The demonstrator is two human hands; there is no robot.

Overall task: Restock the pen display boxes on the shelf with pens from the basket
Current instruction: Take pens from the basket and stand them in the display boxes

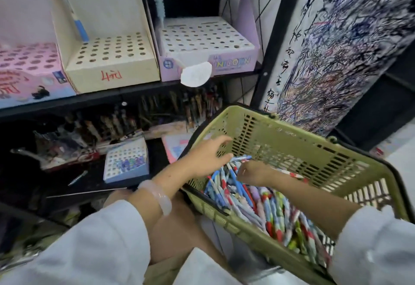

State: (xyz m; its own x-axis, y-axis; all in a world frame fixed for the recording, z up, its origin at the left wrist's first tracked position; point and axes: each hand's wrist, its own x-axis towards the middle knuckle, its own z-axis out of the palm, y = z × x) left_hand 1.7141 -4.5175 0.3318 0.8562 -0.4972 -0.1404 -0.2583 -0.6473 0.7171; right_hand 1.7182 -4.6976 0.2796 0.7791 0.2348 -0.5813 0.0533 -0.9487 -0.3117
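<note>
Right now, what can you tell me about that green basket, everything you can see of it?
The green basket looks like plastic, olive-green, with slotted, grid-like walls, a solid band under the rim and dark handles folded down along its edges. It sits tilted, in front of the shelf, low on the right. Inside lies a heap of pens in blue, red, white and green. Both hands reach into it: the left hand over the near rim with fingers extended, the right hand curled down among the pens.

The one camera sits on my head, looking forward and down. It is close over the basket (292, 147) on my lap, facing the shelf (101, 98).
</note>
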